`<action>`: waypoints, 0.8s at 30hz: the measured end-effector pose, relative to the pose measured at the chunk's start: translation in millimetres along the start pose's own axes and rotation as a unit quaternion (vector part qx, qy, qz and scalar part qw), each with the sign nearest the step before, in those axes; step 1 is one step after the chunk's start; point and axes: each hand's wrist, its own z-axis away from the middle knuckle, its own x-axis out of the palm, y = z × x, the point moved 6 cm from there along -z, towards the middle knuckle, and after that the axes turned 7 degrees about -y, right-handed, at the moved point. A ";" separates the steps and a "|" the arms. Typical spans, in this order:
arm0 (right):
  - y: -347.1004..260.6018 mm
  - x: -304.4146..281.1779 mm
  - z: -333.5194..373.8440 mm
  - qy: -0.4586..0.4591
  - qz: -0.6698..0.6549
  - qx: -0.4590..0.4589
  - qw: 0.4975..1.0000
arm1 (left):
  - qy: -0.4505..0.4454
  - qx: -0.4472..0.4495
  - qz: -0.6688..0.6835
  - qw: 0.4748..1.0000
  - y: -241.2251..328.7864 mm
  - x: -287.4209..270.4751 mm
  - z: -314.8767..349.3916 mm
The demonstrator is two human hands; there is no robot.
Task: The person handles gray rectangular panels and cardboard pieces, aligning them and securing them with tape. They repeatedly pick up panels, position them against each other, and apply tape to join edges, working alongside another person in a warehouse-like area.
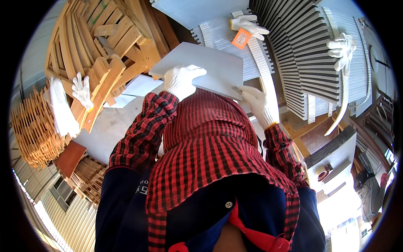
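A flat grey rectangular panel [210, 65] is held in front of my red-and-black checked apron. My left hand [182, 80], in a white knit glove, grips it at its near left side, fingers lying over the face. At the panel's near right corner, my right hand [259, 105], gloved the same way, pinches the edge; part of its fingers is hidden. Just beyond the panel stands a stack of grey panels [222, 35] bound with pale straps. On that stack lie a loose white glove [249, 26] and a small orange card [241, 39].
A tall stack of grey panels [300, 54] rises at the right, with another white glove [343, 52] on it. Curved and straight wooden pieces [79, 42] are piled at the far left. White gloves [63, 107] hang there too. A white surface [336, 168] stands right.
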 end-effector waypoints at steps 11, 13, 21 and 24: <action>-19.0 8.1 12.4 0.001 0.045 -0.005 0.999 | -0.004 -0.012 0.003 1.000 -4.1 -1.9 -2.8; -11.8 5.8 4.2 0.003 0.030 0.023 0.999 | -0.003 -0.009 -0.005 1.000 -3.0 -1.3 -2.9; -2.1 8.5 4.9 0.018 0.033 0.017 0.999 | -0.010 -0.010 0.009 1.000 -4.3 6.7 -0.5; 9.5 4.9 -9.7 0.036 0.065 0.003 0.997 | -0.016 -0.011 0.003 1.000 -2.9 -0.7 -1.6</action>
